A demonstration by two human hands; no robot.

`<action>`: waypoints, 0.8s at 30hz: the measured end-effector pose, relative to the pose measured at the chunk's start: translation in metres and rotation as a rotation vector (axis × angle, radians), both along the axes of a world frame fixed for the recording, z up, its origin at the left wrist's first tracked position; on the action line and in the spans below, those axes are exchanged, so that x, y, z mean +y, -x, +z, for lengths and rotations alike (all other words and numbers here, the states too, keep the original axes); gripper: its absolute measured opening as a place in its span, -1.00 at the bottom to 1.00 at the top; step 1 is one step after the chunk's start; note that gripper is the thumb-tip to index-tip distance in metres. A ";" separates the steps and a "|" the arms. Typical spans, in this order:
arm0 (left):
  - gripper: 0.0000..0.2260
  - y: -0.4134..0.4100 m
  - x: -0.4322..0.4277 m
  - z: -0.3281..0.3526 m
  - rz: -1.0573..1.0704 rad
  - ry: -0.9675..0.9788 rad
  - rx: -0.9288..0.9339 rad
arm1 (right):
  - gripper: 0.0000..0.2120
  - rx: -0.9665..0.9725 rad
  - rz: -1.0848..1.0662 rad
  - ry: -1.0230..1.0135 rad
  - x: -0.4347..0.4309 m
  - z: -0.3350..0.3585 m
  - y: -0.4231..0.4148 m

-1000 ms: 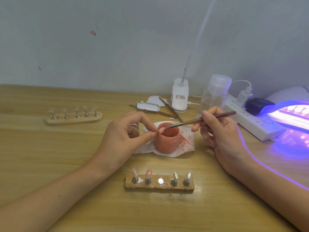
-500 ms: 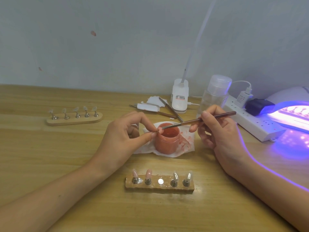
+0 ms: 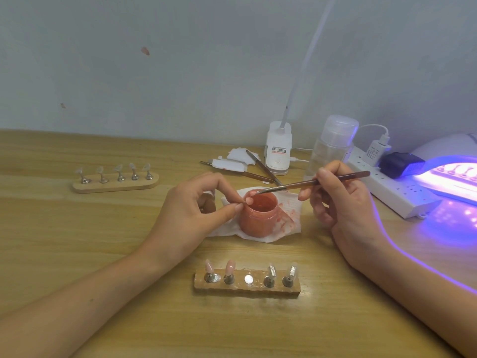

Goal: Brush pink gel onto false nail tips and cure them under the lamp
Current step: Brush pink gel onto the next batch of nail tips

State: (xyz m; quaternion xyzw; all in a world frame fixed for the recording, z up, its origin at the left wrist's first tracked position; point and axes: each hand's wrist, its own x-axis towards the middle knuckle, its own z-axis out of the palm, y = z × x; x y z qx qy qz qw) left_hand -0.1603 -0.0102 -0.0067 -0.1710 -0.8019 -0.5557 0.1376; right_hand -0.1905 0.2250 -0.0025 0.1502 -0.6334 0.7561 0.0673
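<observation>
In the left hand a false nail tip is being pinched at the left rim of the pink gel jar, while a brush pinched in the right hand is apparently being loaded there; stroking gel onto that tip seems next.

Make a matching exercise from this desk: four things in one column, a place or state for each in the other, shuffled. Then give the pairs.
Things:
1. brush
2. jar
3. near stand
4. lamp

Places or states:
A. lit violet
B. on the stained tissue
C. in the right hand
D. middle spot holds no tip

Pairs: 1-C, 2-B, 3-D, 4-A.
</observation>
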 end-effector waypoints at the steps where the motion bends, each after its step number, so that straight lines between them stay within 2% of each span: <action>1: -0.91 0.000 0.000 0.000 0.003 0.001 -0.002 | -0.80 0.012 0.026 -0.009 -0.001 0.001 -0.001; 7: -0.92 -0.001 0.000 0.001 0.008 0.006 -0.020 | -0.78 -0.024 -0.038 -0.002 0.000 -0.001 0.000; 11: -0.91 -0.001 0.001 0.001 0.022 0.004 -0.033 | -0.80 0.035 0.034 -0.020 -0.002 0.000 -0.001; 15: -0.91 -0.002 0.001 0.002 0.032 -0.007 -0.067 | -0.80 -0.022 -0.049 -0.029 -0.001 -0.001 0.000; 20: -0.90 -0.003 0.000 0.002 0.026 -0.016 -0.075 | -0.80 0.039 0.030 -0.035 -0.002 0.000 -0.001; 24: -0.90 -0.003 0.000 0.002 0.016 -0.035 -0.097 | -0.80 -0.012 -0.037 -0.020 0.000 -0.001 0.000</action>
